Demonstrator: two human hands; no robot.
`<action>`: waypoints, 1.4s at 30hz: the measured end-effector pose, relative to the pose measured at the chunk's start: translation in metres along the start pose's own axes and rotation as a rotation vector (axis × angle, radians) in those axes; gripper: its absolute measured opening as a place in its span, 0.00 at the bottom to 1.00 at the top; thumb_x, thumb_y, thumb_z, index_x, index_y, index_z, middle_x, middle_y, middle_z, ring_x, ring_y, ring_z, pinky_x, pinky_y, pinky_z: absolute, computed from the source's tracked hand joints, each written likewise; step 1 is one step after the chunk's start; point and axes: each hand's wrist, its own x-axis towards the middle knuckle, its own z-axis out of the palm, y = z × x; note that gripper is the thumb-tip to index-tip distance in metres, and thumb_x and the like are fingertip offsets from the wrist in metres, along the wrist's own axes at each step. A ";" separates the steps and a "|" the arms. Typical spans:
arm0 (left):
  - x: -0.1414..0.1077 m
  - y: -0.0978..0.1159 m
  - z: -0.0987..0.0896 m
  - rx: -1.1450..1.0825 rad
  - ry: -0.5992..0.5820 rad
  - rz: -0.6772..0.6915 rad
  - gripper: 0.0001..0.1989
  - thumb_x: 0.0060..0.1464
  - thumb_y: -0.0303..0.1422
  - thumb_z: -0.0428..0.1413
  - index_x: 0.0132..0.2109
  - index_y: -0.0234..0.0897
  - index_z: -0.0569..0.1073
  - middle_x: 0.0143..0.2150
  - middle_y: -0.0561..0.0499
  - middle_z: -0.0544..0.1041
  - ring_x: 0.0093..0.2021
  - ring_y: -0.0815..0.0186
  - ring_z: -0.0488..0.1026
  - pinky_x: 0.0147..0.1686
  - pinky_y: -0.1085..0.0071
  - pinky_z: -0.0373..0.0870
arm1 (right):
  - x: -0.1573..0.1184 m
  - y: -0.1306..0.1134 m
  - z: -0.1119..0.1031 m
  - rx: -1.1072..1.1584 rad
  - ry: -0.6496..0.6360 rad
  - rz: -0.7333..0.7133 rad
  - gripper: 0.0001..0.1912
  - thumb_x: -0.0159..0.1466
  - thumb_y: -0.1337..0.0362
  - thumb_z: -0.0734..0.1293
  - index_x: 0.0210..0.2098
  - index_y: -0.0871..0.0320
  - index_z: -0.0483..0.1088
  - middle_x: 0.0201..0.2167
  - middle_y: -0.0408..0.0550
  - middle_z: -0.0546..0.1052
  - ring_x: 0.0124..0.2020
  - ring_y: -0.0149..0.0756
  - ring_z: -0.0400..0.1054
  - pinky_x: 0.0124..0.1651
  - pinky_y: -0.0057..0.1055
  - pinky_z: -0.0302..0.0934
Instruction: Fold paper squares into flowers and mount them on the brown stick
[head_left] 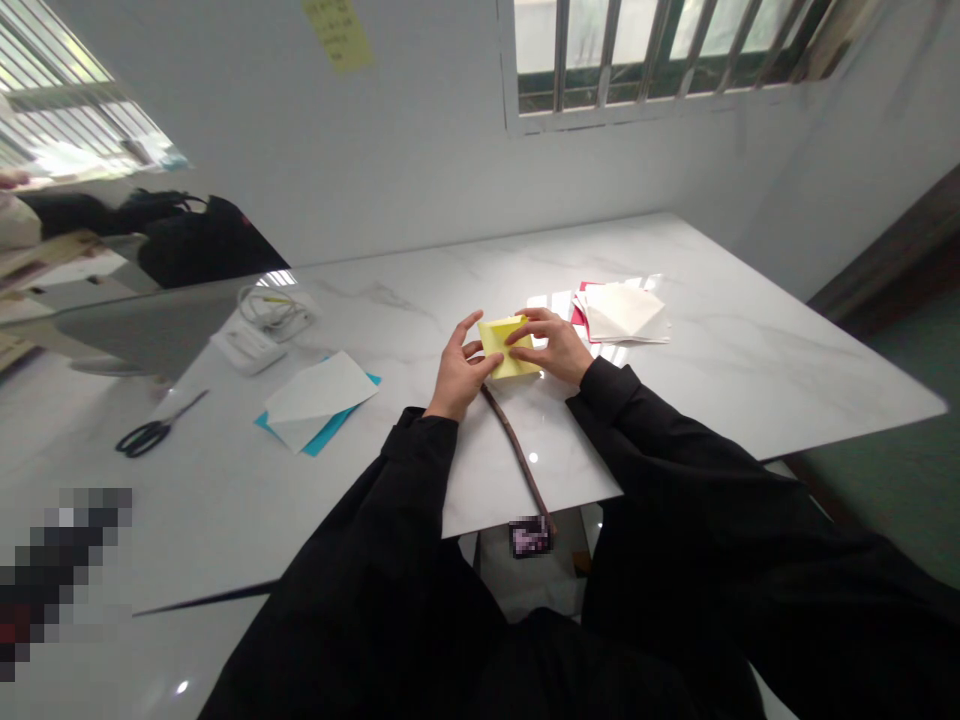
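A yellow piece of paper [504, 362], which looks folded like a small envelope, is held up just above the white marbled table [420, 300]. My left hand [456, 375] grips its left side, thumb at the lower edge and index finger raised. From the right, my right hand [559, 345] pinches the paper, with fingers along its top and front. Below the hands a thin brown stick [517, 445] lies on the table and reaches past the front edge. Its far end is hidden behind my left hand.
Right of my hands lie cream and red papers [622, 310]. To the left are white and blue papers [319, 405], black scissors [146, 437] and a white power strip with a cable [251, 340]. A wall with a barred window [637, 50] stands behind the table.
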 end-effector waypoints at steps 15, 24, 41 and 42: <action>0.000 -0.001 0.000 -0.092 0.003 -0.060 0.49 0.45 0.34 0.72 0.73 0.37 0.63 0.42 0.44 0.86 0.38 0.59 0.84 0.44 0.62 0.80 | 0.001 -0.009 -0.008 -0.205 0.028 -0.116 0.03 0.63 0.63 0.79 0.37 0.50 0.83 0.58 0.51 0.77 0.60 0.52 0.69 0.68 0.55 0.61; 0.002 -0.001 0.000 -0.143 0.015 -0.115 0.47 0.45 0.35 0.72 0.71 0.32 0.66 0.43 0.42 0.86 0.38 0.58 0.84 0.45 0.60 0.80 | 0.002 -0.011 -0.007 -0.216 0.044 -0.126 0.01 0.65 0.62 0.78 0.36 0.48 0.84 0.55 0.49 0.80 0.58 0.51 0.69 0.67 0.55 0.62; 0.001 0.001 0.000 -0.143 0.033 -0.075 0.41 0.45 0.35 0.72 0.67 0.33 0.72 0.45 0.43 0.86 0.41 0.57 0.84 0.48 0.59 0.81 | 0.003 -0.010 -0.005 -0.114 0.074 -0.043 0.03 0.65 0.61 0.77 0.35 0.51 0.83 0.52 0.52 0.80 0.54 0.49 0.72 0.62 0.51 0.67; 0.002 0.001 0.000 -0.141 0.039 -0.074 0.41 0.44 0.34 0.72 0.66 0.33 0.72 0.45 0.43 0.86 0.41 0.57 0.84 0.48 0.59 0.81 | 0.003 -0.009 -0.005 -0.082 0.058 -0.023 0.03 0.65 0.60 0.76 0.35 0.52 0.83 0.53 0.52 0.80 0.54 0.49 0.72 0.60 0.50 0.69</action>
